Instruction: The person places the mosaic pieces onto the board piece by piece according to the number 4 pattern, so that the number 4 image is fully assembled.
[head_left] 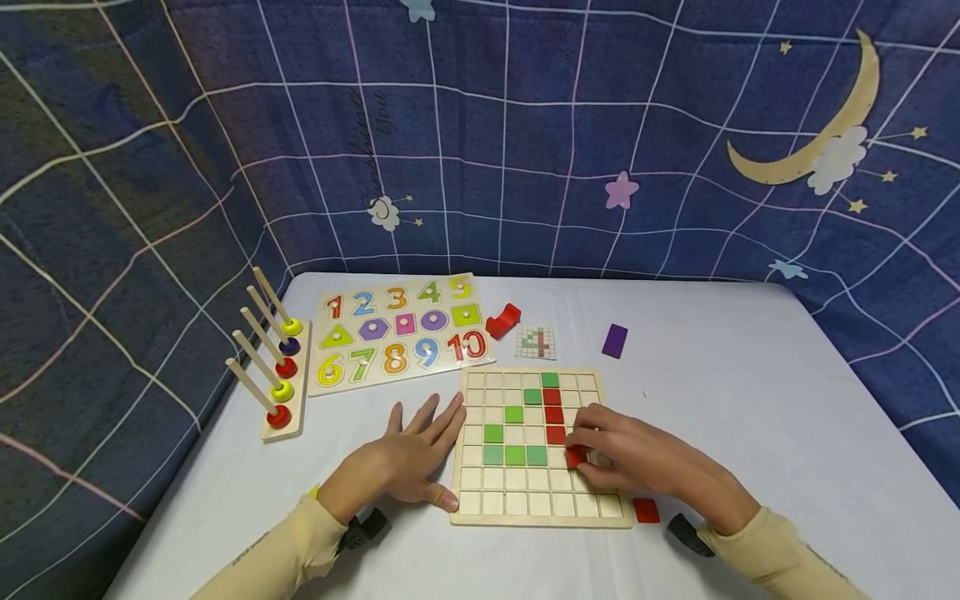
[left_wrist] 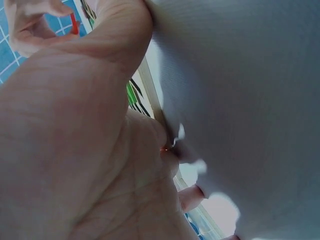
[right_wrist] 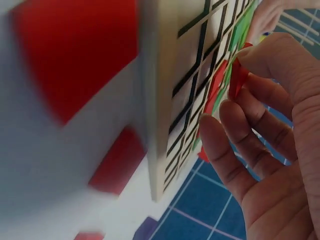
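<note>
My right hand (head_left: pixel 630 450) pinches a small red square tile (head_left: pixel 575 457) between thumb and fingers, over the lower right part of a wooden grid board (head_left: pixel 540 522). In the right wrist view, the pinched tile (right_wrist: pixel 238 79) is tilted close above the grid. Three red tiles (head_left: pixel 553 415) sit in a column on the board, with several green tiles (head_left: pixel 514 455) to the left of and above them. Spread flat on the table, my left hand (head_left: pixel 401 462) touches the board's left edge with fingertips and thumb.
A loose red tile (head_left: pixel 646 510) lies right of the board, a purple tile (head_left: pixel 615 341) behind. Beyond the board are a pattern card (head_left: pixel 536 342) and a red curved block (head_left: pixel 503 321). A number puzzle (head_left: pixel 390 377) and a peg stand with rings (head_left: pixel 296 400) stand left.
</note>
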